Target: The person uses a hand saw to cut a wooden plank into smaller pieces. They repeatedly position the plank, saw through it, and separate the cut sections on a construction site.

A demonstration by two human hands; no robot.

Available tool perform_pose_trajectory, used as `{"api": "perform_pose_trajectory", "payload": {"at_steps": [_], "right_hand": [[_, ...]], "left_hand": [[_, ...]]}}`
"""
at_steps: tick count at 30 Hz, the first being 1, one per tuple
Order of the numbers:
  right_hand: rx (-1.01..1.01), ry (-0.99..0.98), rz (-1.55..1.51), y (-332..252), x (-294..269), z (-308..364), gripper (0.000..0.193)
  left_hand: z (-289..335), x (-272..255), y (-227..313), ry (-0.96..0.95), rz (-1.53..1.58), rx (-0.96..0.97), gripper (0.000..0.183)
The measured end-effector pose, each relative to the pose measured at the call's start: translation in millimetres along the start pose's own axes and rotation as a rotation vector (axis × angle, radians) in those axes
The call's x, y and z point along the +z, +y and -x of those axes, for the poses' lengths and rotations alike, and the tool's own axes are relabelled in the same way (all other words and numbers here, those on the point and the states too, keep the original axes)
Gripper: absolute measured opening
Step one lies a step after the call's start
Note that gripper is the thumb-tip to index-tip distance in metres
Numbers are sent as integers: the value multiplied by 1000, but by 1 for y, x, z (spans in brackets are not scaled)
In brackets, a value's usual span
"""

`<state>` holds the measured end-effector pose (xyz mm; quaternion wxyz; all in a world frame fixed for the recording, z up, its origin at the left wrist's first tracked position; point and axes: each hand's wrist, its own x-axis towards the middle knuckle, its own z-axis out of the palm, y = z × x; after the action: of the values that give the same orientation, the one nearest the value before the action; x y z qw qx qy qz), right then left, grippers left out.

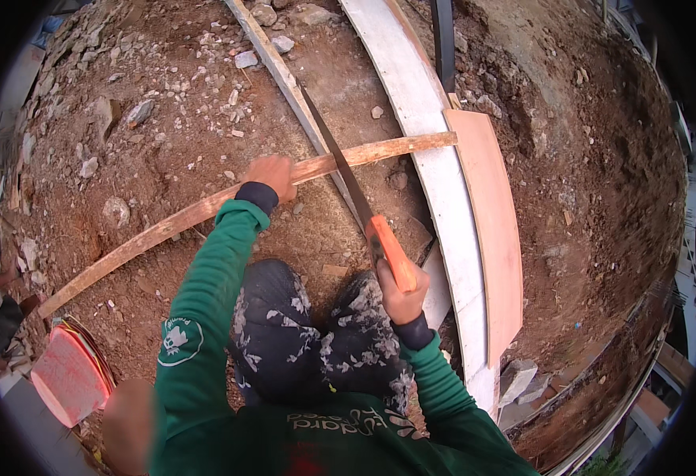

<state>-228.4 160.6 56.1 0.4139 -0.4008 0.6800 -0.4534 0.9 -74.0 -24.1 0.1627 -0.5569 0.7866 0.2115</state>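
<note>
- One left hand [273, 176], centre, clasped around a wooden strip [181, 220] spanning lower left to upper centre.
- Right hand [405, 297], below centre, gripping an orange-handled saw [353, 186], blade across the strip.

Wide head-worn fisheye, steeply downward

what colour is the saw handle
The saw handle is bright orange; it shows best in the head view, gripped in the right hand.
</note>
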Motion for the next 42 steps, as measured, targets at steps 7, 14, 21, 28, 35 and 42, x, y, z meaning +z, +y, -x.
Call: {"api": "perform_pose_trajectory", "payload": {"at_steps": [7,14,21,28,35,42], "right_hand": [[92,-39,174,-18,-86,117,29],[66,-28,-66,27,15,-32,12],[93,-84,117,-1,-65,80,20],[62,-80,98,23,-12,9,15],[-25,-38,55,35,-1,-16,9],[54,-122,106,-7,-51,56,40]], "left_hand": [[-6,-1,-25,29,27,-13,31],[-15,-13,-11,-107,10,-51,34],[-7,-3,-22,-108,67,-63,34],[-11,-15,-21,-109,82,-62,34],[-12,-3,-8,-73,-23,-7,30],[-6,-12,-26,-86,60,-66,32]]}}
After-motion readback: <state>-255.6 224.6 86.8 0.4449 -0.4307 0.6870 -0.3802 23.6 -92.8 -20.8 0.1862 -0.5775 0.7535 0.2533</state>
